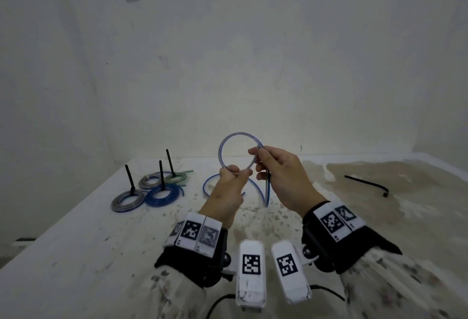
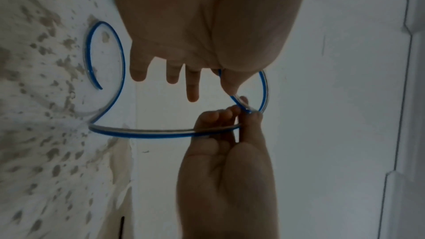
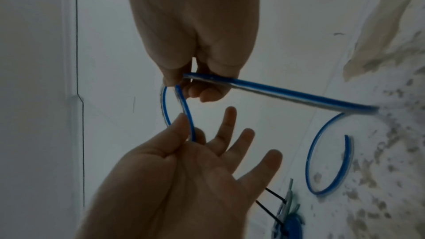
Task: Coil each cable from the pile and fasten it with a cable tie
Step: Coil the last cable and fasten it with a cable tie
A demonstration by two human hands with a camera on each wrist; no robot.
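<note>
A clear cable with a blue stripe (image 1: 222, 141) is bent into one loop in the air above the table. My left hand (image 1: 240, 173) pinches the bottom of the loop between thumb and forefinger, with the other fingers (image 3: 230, 115) spread straight. My right hand (image 1: 257, 152) pinches the loop's right side, where the strands cross. The cable's tail (image 2: 142, 132) drops from my right hand to the table and curls into an open arc (image 3: 322, 161). A loose black cable tie (image 1: 367, 184) lies on the table at the right.
Several coiled cables (image 1: 152, 189), grey, blue and green, lie at the table's left, each with a black tie sticking up. The white table (image 1: 101, 242) is stained brown at the right. A bare wall stands close behind it.
</note>
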